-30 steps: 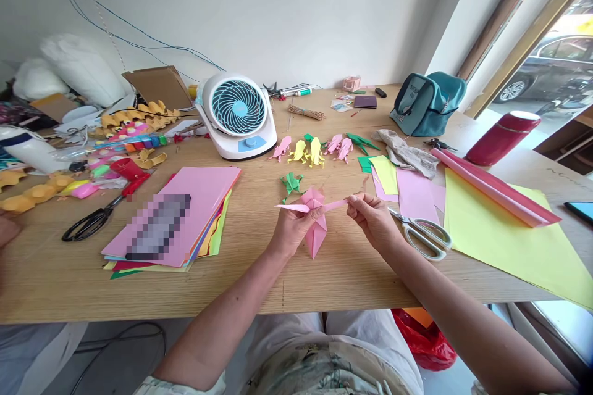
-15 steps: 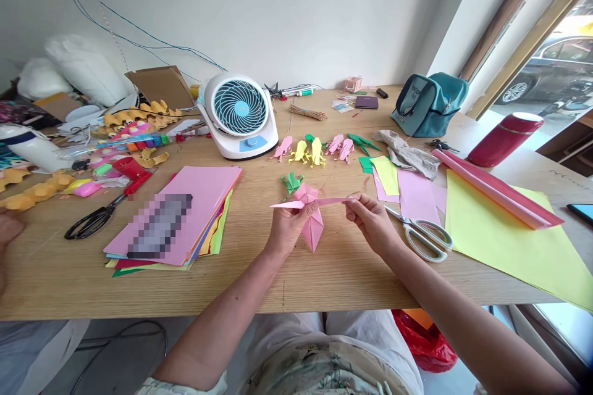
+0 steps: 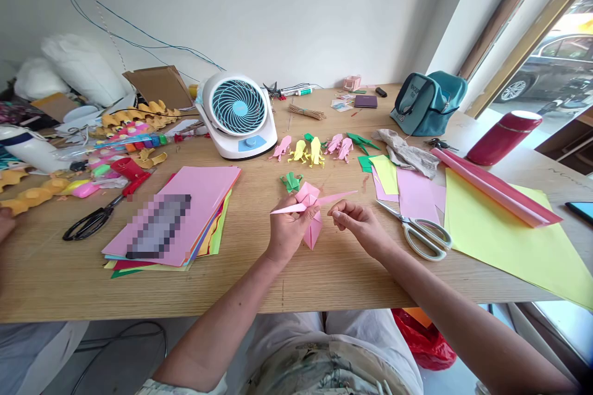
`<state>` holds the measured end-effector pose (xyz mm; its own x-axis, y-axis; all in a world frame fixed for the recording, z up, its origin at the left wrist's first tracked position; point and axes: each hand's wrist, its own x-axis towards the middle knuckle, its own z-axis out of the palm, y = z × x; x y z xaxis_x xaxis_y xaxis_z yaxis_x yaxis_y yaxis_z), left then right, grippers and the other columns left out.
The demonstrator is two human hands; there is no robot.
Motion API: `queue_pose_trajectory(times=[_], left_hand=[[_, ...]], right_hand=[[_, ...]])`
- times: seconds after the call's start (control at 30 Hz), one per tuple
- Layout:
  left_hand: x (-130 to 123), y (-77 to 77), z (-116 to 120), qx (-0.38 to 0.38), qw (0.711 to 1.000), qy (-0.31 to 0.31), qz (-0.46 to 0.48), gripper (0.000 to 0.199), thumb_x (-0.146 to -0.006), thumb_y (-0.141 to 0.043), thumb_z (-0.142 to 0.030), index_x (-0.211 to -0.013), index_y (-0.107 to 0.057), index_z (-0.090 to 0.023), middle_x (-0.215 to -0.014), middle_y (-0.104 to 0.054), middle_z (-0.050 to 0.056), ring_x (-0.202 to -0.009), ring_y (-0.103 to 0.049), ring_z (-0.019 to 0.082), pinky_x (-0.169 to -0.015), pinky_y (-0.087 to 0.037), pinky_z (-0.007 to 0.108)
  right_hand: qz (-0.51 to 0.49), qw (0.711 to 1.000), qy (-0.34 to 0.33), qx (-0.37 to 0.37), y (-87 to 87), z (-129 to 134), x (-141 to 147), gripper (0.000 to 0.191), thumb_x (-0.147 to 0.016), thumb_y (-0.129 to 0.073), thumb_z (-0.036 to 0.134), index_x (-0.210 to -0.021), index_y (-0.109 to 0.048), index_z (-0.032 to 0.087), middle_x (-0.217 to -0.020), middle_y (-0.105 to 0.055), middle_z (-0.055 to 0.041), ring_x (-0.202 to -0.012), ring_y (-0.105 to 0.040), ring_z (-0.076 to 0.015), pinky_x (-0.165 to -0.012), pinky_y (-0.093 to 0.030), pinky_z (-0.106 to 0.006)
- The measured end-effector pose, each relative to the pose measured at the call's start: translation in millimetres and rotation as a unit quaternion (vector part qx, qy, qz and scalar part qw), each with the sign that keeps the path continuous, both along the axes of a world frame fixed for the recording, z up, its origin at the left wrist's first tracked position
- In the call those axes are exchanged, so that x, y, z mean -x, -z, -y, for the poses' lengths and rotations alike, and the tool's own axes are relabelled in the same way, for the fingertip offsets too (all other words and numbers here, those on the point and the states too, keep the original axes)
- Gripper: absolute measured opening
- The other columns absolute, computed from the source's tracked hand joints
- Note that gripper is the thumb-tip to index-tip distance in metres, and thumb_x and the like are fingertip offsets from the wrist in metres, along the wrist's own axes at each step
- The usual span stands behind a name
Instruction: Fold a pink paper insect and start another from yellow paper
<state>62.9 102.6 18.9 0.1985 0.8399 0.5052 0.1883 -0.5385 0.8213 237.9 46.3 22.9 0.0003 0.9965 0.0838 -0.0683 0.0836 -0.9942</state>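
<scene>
A pink folded-paper figure (image 3: 313, 233) with long thin points at its sides is pinched by my left hand (image 3: 288, 229), thumb on top at its middle. One slim point sticks out to the left past my fingers, another slants up to the right. Just below that right point is my right hand (image 3: 356, 222), its thumb and fingertips pressed together, apart from the paper, with nothing seen in them. A green paper frog (image 3: 291, 182) sits on the table right behind the pink figure. White-handled scissors (image 3: 424, 237) lie beside my right hand.
Pink, yellow and green paper figures (image 3: 315, 152) stand in a row before a white fan (image 3: 241, 114). Stacked coloured paper (image 3: 204, 197) lies left, near black-handled scissors (image 3: 88, 222). Yellow sheets (image 3: 500, 241) and a red flask (image 3: 503, 139) are right. Another person's hand (image 3: 5, 222) shows at far left.
My right hand has let go of the tip of the right point and moved left and slightly down. That point now angles upward freely. My left hand keeps its hold.
</scene>
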Motion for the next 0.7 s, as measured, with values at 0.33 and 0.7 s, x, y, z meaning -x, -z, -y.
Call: queue_pose_trajectory(times=[0.33,0.7], left_hand=[[-0.6,-6.8,13.2,-0.112,0.987,-0.089,-0.068,0.02,-0.078,-0.074,-0.031,-0.083,-0.056,-0.021,-0.075,-0.065,-0.002,-0.066,-0.058,0.013,-0.066,-0.044,0.024],[3.3,-0.2,9.5,-0.343,0.918,-0.003,-0.201,0.015,-0.089,-0.05,-0.008,-0.081,-0.053,-0.021,-0.075,-0.054,0.003,-0.072,-0.05,0.017,-0.065,-0.042,0.028]], right_hand=[[0.01,1.0,-0.014,-0.006,2.0,0.7,0.6,0.034,-0.073,-0.073,0.055,-0.071,-0.071,0.021,-0.063,-0.06,0.0,-0.06,-0.048,-0.0124,-0.059,-0.04,-0.027],[0.056,0.997,-0.018,-0.059,-0.3,4.4,0.8,0.031,-0.085,-0.062,0.05,-0.077,-0.072,0.022,-0.073,-0.06,-0.0002,-0.07,-0.051,-0.0151,-0.068,-0.041,-0.027]])
